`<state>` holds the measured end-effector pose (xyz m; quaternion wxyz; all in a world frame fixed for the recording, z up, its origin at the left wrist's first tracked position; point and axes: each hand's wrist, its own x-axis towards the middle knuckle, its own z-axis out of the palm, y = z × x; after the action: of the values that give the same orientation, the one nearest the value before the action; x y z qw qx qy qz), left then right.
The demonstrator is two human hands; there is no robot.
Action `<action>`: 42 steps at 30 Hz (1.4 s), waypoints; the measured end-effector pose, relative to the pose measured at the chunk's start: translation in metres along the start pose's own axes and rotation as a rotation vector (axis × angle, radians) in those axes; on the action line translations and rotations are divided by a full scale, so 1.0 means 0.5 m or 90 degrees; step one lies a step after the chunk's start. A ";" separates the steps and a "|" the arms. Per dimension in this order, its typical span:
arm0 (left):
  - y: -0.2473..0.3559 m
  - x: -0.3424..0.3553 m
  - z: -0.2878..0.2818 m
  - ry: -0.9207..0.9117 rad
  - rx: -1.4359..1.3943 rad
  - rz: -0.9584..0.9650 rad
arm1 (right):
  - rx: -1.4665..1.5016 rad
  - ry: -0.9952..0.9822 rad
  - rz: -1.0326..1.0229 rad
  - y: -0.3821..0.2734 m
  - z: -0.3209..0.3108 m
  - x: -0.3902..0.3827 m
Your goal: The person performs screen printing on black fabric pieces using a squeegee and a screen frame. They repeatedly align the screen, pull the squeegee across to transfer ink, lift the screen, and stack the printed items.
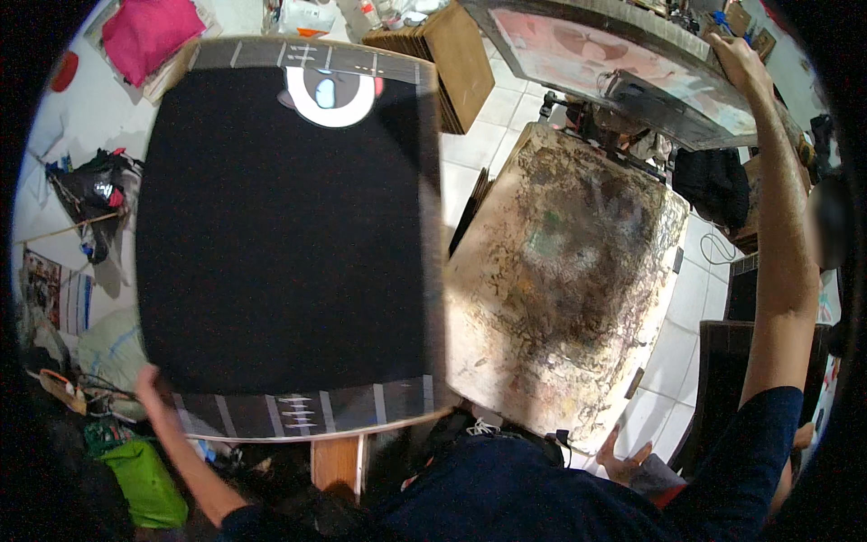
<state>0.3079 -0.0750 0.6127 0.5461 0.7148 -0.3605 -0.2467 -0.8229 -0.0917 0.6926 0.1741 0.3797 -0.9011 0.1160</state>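
Note:
A wide board (pixel 298 414) with taped edges carries a black fabric panel (pixel 289 244), printed at its far end with a white ring and small red and blue shapes. At the board's near left corner is my left hand (pixel 152 388), touching the edge; its fingers are blurred and partly hidden. My right arm reaches far to the right, where my right hand (pixel 739 63) is closed over the top edge of a raised, tilted printing screen frame (pixel 623 68) with pinkish stains. Below that frame lies a stained, pale printing platen (pixel 560 289), bare of fabric.
Stacked brown boards (pixel 452 68) stand beyond the platen. Pink cloth (pixel 149 36) lies far left; a green bag (pixel 144 483) sits near left. Dark panels (pixel 731 361) stand at right over the tiled floor (pixel 677 361). A bare foot (pixel 623 461) shows beside the platen.

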 end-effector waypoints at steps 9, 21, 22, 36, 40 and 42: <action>-0.476 -0.224 0.535 -0.256 0.030 -0.013 | -0.028 0.000 0.054 -0.061 -0.031 -0.155; -0.543 -0.374 0.869 -0.655 0.177 0.017 | 0.045 0.054 0.086 -0.093 -0.053 -0.190; -0.535 -0.385 0.872 -0.679 0.166 0.027 | 0.027 0.065 0.100 -0.089 -0.052 -0.182; -0.495 -0.433 0.845 -0.717 0.322 0.110 | -0.086 0.059 -0.101 -0.050 -0.029 -0.034; -0.458 -0.444 0.830 -0.696 0.331 0.091 | -0.058 0.061 -0.135 -0.040 -0.025 -0.001; -0.443 -0.453 0.829 -0.672 0.390 0.132 | -0.047 0.064 -0.161 -0.029 -0.021 0.025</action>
<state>-0.0871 -0.1154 0.2744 0.0850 0.5821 -0.7040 -0.3979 -0.8183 -0.1060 0.7083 0.2458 0.4772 -0.8400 0.0789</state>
